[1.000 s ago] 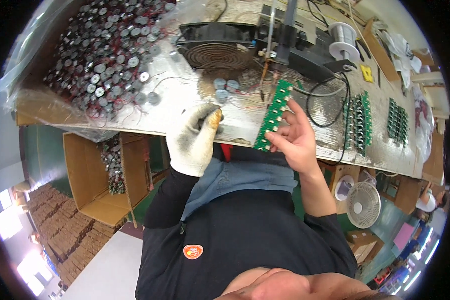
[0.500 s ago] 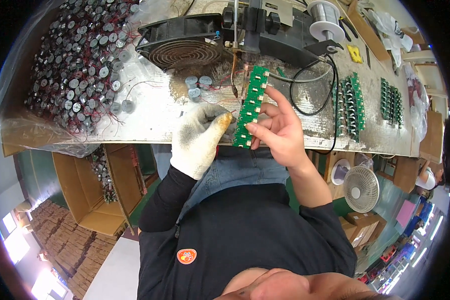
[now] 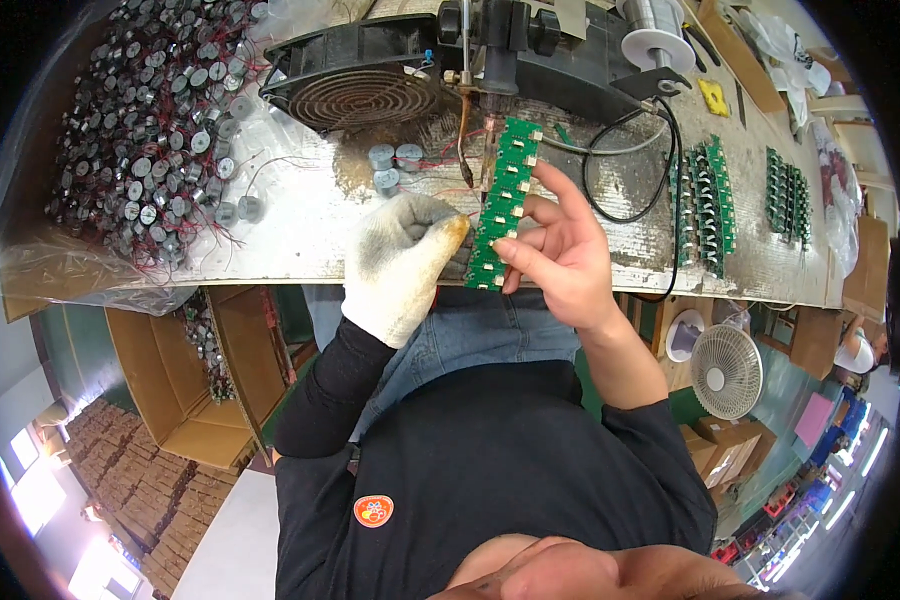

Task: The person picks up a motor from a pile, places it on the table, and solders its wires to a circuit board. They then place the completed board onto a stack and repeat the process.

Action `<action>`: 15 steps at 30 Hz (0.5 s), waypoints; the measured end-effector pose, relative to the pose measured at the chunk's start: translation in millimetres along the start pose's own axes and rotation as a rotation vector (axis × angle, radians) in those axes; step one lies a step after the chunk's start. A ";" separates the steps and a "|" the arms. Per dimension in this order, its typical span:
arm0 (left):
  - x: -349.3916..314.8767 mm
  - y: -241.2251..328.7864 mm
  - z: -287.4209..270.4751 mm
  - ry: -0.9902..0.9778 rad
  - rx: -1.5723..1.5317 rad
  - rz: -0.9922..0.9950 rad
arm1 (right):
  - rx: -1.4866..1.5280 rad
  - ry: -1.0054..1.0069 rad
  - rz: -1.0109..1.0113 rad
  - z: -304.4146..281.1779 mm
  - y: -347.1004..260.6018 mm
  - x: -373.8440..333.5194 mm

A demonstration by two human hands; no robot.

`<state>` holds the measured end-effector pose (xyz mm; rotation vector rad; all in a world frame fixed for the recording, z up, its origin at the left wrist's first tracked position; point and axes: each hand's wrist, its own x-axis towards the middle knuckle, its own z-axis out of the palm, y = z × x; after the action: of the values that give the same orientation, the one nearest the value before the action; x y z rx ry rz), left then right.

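My right hand (image 3: 560,250), bare, grips a long green circuit board strip (image 3: 510,190) near its lower end, thumb on top and fingers behind. The strip stands tilted over the table edge, with small pale parts along it. In a white glove with a stained thumb tip, my left hand (image 3: 400,255) is closed in a pinch right beside the strip's left edge. A bit of red wire shows near that pinch; what the fingers hold is hidden. Just beyond is a soldering iron tip (image 3: 466,165), pointing down. Several round grey wired parts (image 3: 384,158) lie left of it.
A heap of round wired parts (image 3: 160,150) fills the left in a plastic-lined box. A black fan (image 3: 360,95) and a solder wire spool (image 3: 655,35) stand at the back. More green board strips (image 3: 705,205) lie at right, past a black cable (image 3: 675,190).
The view has shifted slightly. Both hands keep about the same places; the left pinch sits a little closer to the strip, still held in my right hand.
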<state>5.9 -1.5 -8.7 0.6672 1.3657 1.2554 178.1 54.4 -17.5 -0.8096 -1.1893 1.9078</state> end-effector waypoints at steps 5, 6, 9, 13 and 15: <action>4.2 -1.8 -0.5 0.009 0.090 0.021 | 0.001 -0.002 0.003 -0.3 0.0 0.0; 4.7 -2.4 -0.3 0.010 0.095 0.042 | 0.000 0.000 -0.002 -0.4 0.1 -0.1; 3.7 0.1 -0.8 0.011 0.095 0.011 | 0.006 -0.008 -0.004 -0.4 0.8 0.3; 2.6 4.5 0.5 0.007 0.074 0.009 | 0.015 -0.003 -0.004 0.6 -1.0 0.9; 2.4 7.0 1.0 -0.007 0.068 -0.011 | 0.006 -0.013 -0.006 0.0 -2.1 1.1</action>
<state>4.5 3.0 -2.8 0.7093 1.4099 1.2008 178.1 55.9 -15.7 -0.7904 -1.1921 1.9133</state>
